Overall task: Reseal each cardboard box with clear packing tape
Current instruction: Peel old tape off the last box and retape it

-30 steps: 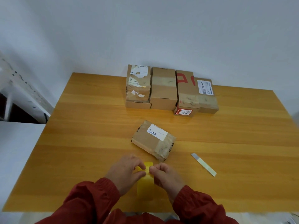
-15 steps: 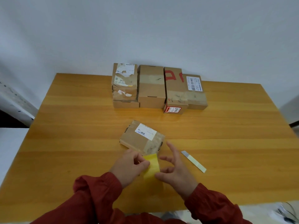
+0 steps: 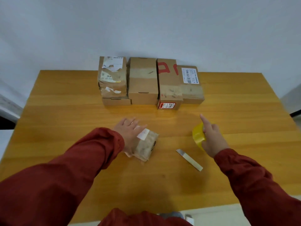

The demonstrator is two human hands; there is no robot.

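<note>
L hand flat on small box, R hand holds tape roll; blade between them.

Near: red sleeves both sides. Blade strip (image 3: 189, 159) lies loose on tabletop (image 3: 65, 111) betw. the hands, touching neither. L hand (image 3: 128, 132) rests on small box (image 3: 145, 147) w/ white label at tabletop centre; fingers straight, slightly spread, hiding box's left part. R hand (image 3: 211, 139) well apart to the right, fingers curled round yellow tape roll (image 3: 197, 136), index straight, pointing away. Roll on or off tabletop: cannot tell. Far, by wall: row of four boxes, sides touching: torn-label box (image 3: 112, 79), plain box (image 3: 142, 80), red-marked box (image 3: 169, 85), barcode-label box (image 3: 190, 84).
</note>
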